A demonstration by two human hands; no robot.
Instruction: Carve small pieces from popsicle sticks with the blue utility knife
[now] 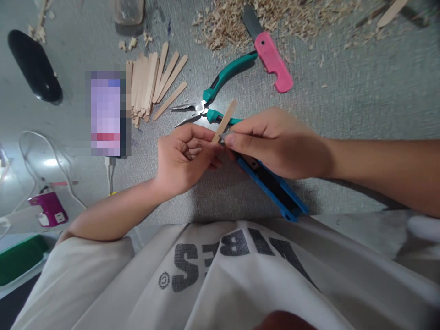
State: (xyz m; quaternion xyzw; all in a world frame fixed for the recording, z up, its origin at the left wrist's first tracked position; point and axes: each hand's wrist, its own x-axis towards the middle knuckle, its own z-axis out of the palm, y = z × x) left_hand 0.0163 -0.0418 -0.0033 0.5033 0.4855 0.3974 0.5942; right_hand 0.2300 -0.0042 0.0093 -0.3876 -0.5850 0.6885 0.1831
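Note:
My left hand is closed around the lower end of a thin wooden stick, which points up and to the right. My right hand grips a blue utility knife; its handle trails down to the right and its blade end rests against the stick near my left fingers. Both hands hover just above the grey tabletop.
Teal-handled pliers lie just beyond my hands. A pile of wooden sticks is at the upper left, a pink cutter and wood shavings at the top. A phone, black oval object and cables sit left.

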